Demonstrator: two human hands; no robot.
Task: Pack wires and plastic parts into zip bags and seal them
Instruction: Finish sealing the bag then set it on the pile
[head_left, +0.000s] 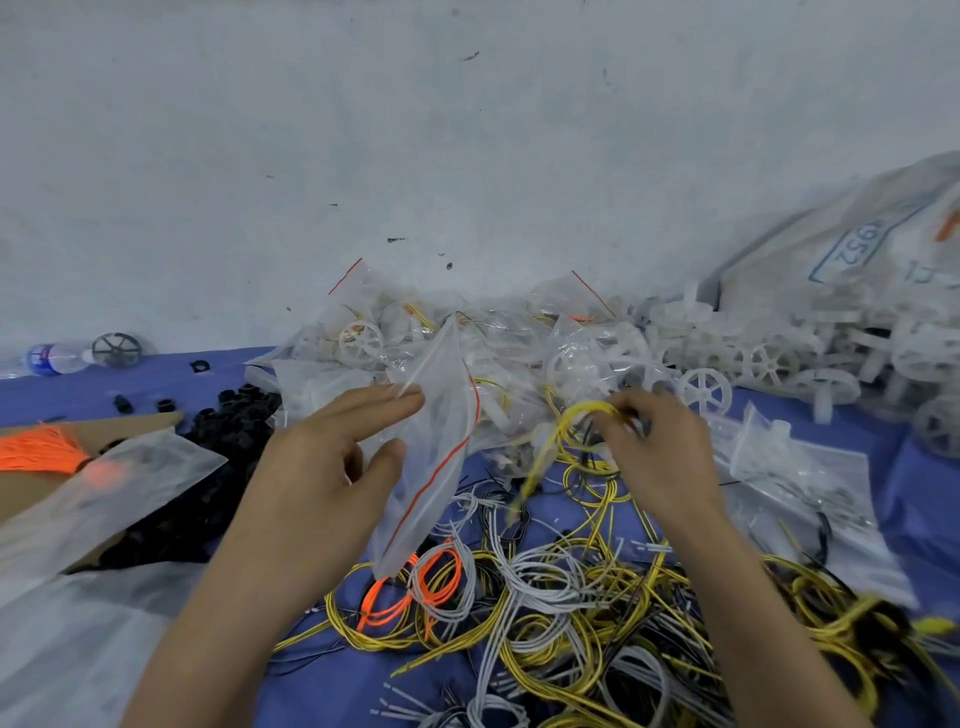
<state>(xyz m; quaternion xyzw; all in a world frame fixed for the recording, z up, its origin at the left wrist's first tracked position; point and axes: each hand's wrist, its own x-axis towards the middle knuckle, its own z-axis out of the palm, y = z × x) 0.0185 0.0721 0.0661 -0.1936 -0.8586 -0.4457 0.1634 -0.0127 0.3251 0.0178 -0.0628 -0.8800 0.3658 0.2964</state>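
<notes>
On a blue cloth (930, 452) laid against a scuffed pale wall (467, 130), parts cover nearly all of the surface. Left hand (332, 447) holds an empty zip bag (441, 441) with a red seal line, centre of scene: thumb and forefinger clamp the bag's left edge, other fingers straight and together. Bag hangs tilted, lower corner over the wire pile. Right hand (660, 447) pinches a looped yellow wire (566, 431), fingers curled tight on the loop, just right of the bag and not touching it; the wire's tail is motion-blurred.

Near centre and right: loose tangle of wires (545, 587), yellow, grey, black, plus an orange coil (415, 587) at the tangle's left edge.

Far centre against the wall: heap of filled zip bags (519, 338) with white parts and yellow wire inside. Far right: pile of white plastic spoked wheels (779, 348), behind it a big clear sack (857, 234) with a printed label, digits read upside down.

Right, near the wheels: more clear bags (795, 467) lying flat on the cloth.

Left: heap of small black plastic rings (228, 436), a cardboard piece (31, 488) with an orange wire bundle (36, 447) on it, translucent bags (104, 493) over the cardboard. Far left by the wall: a water bottle (52, 358) on its side and a dark spoked wheel (117, 349).
</notes>
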